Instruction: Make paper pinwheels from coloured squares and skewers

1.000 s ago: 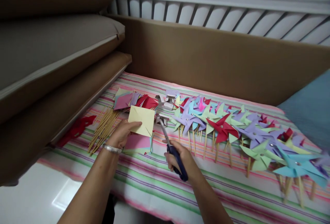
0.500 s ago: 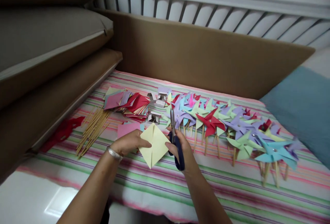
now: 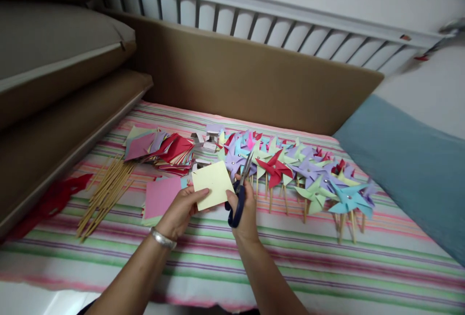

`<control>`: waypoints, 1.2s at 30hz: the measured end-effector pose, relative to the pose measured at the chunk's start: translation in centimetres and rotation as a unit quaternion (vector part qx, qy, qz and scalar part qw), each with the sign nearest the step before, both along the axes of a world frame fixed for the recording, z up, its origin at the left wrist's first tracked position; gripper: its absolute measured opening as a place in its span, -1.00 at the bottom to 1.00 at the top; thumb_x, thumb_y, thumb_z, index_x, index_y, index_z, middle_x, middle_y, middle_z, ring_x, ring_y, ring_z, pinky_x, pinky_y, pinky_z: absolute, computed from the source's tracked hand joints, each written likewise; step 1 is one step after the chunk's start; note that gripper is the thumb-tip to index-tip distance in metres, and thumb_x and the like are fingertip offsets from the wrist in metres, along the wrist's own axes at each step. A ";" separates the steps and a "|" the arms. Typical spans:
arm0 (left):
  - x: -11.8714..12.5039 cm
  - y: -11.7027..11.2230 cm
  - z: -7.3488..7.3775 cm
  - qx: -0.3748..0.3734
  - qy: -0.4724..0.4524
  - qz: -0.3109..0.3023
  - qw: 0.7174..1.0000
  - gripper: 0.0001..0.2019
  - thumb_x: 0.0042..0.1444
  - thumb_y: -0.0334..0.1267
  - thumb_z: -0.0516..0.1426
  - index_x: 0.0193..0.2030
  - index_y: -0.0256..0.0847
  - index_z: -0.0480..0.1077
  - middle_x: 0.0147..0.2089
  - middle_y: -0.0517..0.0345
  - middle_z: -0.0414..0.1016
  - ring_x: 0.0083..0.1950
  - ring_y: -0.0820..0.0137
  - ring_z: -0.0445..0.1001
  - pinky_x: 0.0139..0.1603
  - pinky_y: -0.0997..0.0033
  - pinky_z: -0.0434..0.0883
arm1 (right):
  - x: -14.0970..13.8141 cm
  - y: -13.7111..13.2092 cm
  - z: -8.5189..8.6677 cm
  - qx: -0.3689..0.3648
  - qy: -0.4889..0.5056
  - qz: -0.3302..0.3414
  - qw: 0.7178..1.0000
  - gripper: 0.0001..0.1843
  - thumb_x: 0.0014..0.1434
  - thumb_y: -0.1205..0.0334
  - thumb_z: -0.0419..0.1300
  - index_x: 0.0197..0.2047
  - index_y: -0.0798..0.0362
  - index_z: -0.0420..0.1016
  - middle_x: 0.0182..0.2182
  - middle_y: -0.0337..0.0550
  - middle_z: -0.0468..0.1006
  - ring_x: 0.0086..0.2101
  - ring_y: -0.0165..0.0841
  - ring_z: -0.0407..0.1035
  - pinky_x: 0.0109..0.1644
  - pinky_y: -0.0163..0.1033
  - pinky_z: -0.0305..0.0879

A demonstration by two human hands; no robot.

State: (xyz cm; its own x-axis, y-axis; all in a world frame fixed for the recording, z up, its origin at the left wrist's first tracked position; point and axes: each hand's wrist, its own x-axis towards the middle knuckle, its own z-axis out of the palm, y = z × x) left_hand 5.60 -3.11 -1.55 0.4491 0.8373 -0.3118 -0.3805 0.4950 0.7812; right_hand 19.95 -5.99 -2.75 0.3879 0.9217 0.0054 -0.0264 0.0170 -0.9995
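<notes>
A pale yellow square of paper (image 3: 215, 179) is held above the striped cloth, with a short slit at its upper left corner. My left hand (image 3: 182, 212) pinches its lower left side, thumb on top. My right hand (image 3: 247, 216) is closed around the dark blue handles of a pair of scissors (image 3: 238, 207), whose blades point up and away from the paper. The right thumb rests at the paper's right edge. Under and beside my left hand lies a small stack of pink and other coloured paper squares (image 3: 162, 196).
Finished paper pinwheels (image 3: 276, 167) on sticks crowd the right. Left lie wooden sticks (image 3: 105, 196), a red plastic bag (image 3: 51, 206) and a pile of coloured paper (image 3: 174, 150). Small open boxes (image 3: 210, 141) stand behind the paper. Brown cushions (image 3: 65, 102) and a brown board (image 3: 236, 73) border the cloth.
The yellow paper has been turned from a diamond position to a nearly square one. The scissors have tilted to the right, and the view has shifted rightward.
</notes>
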 end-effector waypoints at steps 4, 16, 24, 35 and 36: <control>1.0 -0.4 -0.6 0.002 0.019 0.068 0.998 -0.58 -0.15 -0.19 0.26 -0.11 -0.32 0.45 -0.13 -0.10 0.54 -0.18 0.22 0.51 -0.23 0.32 0.43 | -0.7 -0.1 -0.4 0.026 -0.025 -0.025 0.999 -0.48 -0.02 0.20 0.18 0.04 0.01 0.19 -0.18 -0.12 0.41 -0.23 -0.30 0.33 -0.15 -0.21 0.29; -6.1 4.0 0.4 0.050 0.115 0.200 0.972 -0.57 -0.33 -0.24 0.33 -0.23 -0.35 0.49 -0.28 -0.04 0.58 -0.30 0.28 0.52 -0.32 0.42 0.39 | -0.7 -1.1 0.5 -0.055 0.037 0.253 0.965 -0.42 -0.03 0.02 0.22 0.04 0.04 0.26 -0.48 -0.27 0.36 -0.60 -0.47 0.28 -0.56 -0.33 0.24; -8.0 3.9 1.3 0.046 0.134 0.151 0.978 -0.65 -0.34 -0.27 0.31 -0.32 -0.36 0.51 -0.38 0.00 0.58 -0.39 0.30 0.50 -0.39 0.43 0.36 | -1.5 -2.2 1.6 -0.143 0.019 0.366 0.919 -0.46 -0.03 -0.07 0.20 -0.06 0.09 0.31 -0.66 -0.41 0.25 -0.73 -0.55 0.15 -0.69 -0.42 0.08; -8.3 3.7 1.3 0.043 0.120 0.105 0.986 -0.69 -0.26 -0.33 0.28 -0.28 -0.35 0.51 -0.33 0.02 0.58 -0.40 0.39 0.47 -0.40 0.50 0.35 | -1.6 -1.9 1.3 -0.214 0.003 0.394 0.894 -0.40 -0.06 -0.12 0.22 -0.04 0.09 0.31 -0.69 -0.44 0.21 -0.73 -0.56 0.14 -0.72 -0.44 0.16; -8.2 3.7 1.3 0.045 0.123 0.105 0.986 -0.69 -0.26 -0.33 0.28 -0.27 -0.35 0.51 -0.33 0.02 0.58 -0.40 0.39 0.47 -0.41 0.50 0.34 | -1.6 -2.0 1.3 -0.213 0.003 0.391 0.895 -0.39 -0.07 -0.12 0.22 -0.04 0.09 0.32 -0.69 -0.44 0.22 -0.73 -0.56 0.14 -0.72 -0.44 0.15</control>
